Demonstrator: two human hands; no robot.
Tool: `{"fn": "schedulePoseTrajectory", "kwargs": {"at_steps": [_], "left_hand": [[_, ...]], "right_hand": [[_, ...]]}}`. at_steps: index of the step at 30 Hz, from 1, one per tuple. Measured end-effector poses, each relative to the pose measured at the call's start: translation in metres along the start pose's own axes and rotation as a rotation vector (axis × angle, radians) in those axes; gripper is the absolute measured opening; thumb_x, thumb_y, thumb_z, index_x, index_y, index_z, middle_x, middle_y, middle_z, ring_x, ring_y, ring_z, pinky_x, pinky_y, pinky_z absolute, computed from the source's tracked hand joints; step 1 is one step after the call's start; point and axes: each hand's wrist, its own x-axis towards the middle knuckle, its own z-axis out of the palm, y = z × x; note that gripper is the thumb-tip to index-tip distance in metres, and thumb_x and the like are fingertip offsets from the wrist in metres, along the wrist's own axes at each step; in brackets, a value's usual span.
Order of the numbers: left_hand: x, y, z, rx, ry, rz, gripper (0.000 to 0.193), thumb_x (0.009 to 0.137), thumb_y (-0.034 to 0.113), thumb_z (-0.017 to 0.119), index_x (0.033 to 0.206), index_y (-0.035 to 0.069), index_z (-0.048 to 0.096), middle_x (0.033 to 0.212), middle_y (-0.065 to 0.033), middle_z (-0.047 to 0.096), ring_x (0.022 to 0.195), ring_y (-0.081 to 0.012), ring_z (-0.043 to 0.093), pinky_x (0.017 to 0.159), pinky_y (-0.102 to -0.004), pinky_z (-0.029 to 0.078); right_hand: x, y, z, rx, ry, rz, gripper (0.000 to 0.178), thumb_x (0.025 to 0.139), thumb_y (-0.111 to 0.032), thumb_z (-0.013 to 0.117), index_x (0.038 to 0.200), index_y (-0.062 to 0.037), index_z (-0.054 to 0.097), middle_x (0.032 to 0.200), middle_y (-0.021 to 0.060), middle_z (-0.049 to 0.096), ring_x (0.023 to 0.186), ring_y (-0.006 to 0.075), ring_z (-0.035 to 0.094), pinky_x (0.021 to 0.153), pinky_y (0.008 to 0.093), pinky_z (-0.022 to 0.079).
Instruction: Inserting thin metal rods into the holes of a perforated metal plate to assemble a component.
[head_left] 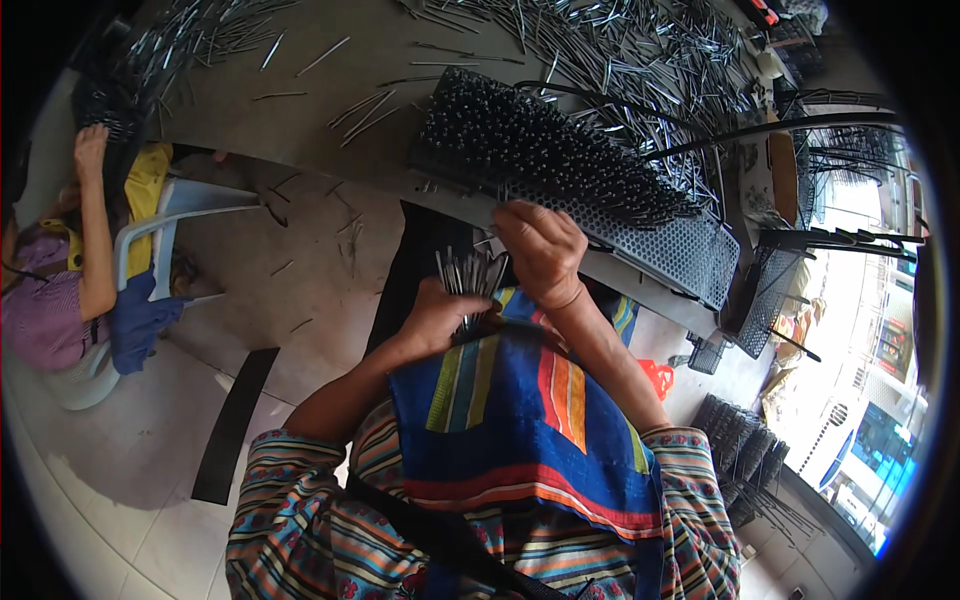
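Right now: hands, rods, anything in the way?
Left hand gripping rod bundle. Right hand curled near perforated rack, contents unclear. Loose rods beyond rack; no obstruction seen.

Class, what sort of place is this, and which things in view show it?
Probably a small workshop for handwork: loose thin rods lie heaped on the worktable, a perforated tray holds many dark pieces packed close, and a co-worker sits nearby.

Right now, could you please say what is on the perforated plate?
Upright dark rods crowd much of the perforated plate; its right end is bare. Holes under the rods are hidden.
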Motion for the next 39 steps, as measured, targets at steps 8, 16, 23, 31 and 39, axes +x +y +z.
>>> {"fn": "schedulePoseTrajectory", "kwargs": {"at_steps": [8,16,23,31,39], "left_hand": [[0.000,0.008,0.004,-0.096,0.044,-0.154,0.015,0.077,-0.004,0.066,0.092,-0.005,0.067,0.082,-0.0138,0.069,0.069,-0.0215,0.068,0.063,-0.0327,0.055],[0.018,0.013,0.006,-0.288,0.060,0.025,0.012,0.080,-0.004,0.064,0.091,-0.007,0.064,0.080,-0.0162,0.068,0.067,-0.0231,0.067,0.059,-0.0319,0.054],[0.021,0.023,0.008,-0.361,0.044,0.049,0.016,0.079,-0.005,0.064,0.095,-0.005,0.064,0.082,-0.0154,0.068,0.069,-0.0240,0.068,0.060,-0.0331,0.056],[0.017,0.026,0.022,-0.366,-0.055,0.070,0.023,0.079,-0.007,0.063,0.103,-0.004,0.062,0.088,-0.0145,0.068,0.073,-0.0240,0.069,0.062,-0.0342,0.059],[0.021,0.021,0.010,-0.301,0.091,-0.079,0.016,0.081,-0.006,0.061,0.097,-0.004,0.064,0.084,-0.0140,0.069,0.072,-0.0237,0.068,0.061,-0.0334,0.057]], "right_hand": [[0.036,0.017,0.008,0.117,-0.025,0.557,0.012,0.072,-0.005,0.073,0.084,-0.0025,0.072,0.073,0.0093,0.063,0.059,0.0188,0.061,0.055,0.0268,0.045],[0.051,0.018,0.010,0.032,-0.058,0.398,0.011,0.072,-0.008,0.073,0.082,-0.0047,0.072,0.074,0.0093,0.064,0.064,0.0237,0.065,0.057,0.0303,0.048],[0.041,0.014,-0.003,-0.039,-0.106,0.354,0.014,0.073,-0.011,0.073,0.085,-0.0045,0.072,0.073,0.0100,0.065,0.061,0.0221,0.065,0.056,0.0308,0.048],[0.006,0.009,-0.014,0.861,-0.362,1.172,0.008,0.077,-0.003,0.069,0.084,0.0002,0.067,0.064,-0.0008,0.059,0.052,0.0044,0.048,0.047,0.0209,0.035],[0.014,0.011,-0.017,0.740,0.315,0.977,0.006,0.081,-0.002,0.069,0.087,-0.0040,0.070,0.068,-0.0062,0.058,0.055,0.0004,0.043,0.049,0.0180,0.031]]}}
